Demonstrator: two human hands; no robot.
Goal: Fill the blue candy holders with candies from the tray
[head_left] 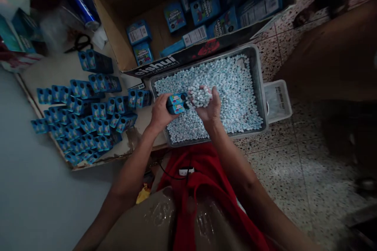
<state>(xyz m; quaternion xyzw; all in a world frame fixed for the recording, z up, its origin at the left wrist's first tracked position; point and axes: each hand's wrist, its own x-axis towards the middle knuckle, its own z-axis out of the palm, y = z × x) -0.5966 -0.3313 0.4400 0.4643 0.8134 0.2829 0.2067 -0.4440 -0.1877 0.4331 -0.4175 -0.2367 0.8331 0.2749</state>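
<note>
My left hand [160, 113] is closed round two small blue boxes [177, 104], held side by side with their dark openings facing right. Palm up, my right hand [210, 108] cups a heap of pale blue and white candies [200, 96] close to those openings. Both hands are over a grey tray [262, 98] filled with the same small candies. On the table to the left, many blue boxes [100, 110] stand in rows.
A large cardboard box [110, 27] with blue packages lies behind the tray. Scissors [79, 43] and a blue can [82, 10] are at the back left. A clear plastic container [278, 100] adjoins the tray's right side, above the speckled floor [273, 168].
</note>
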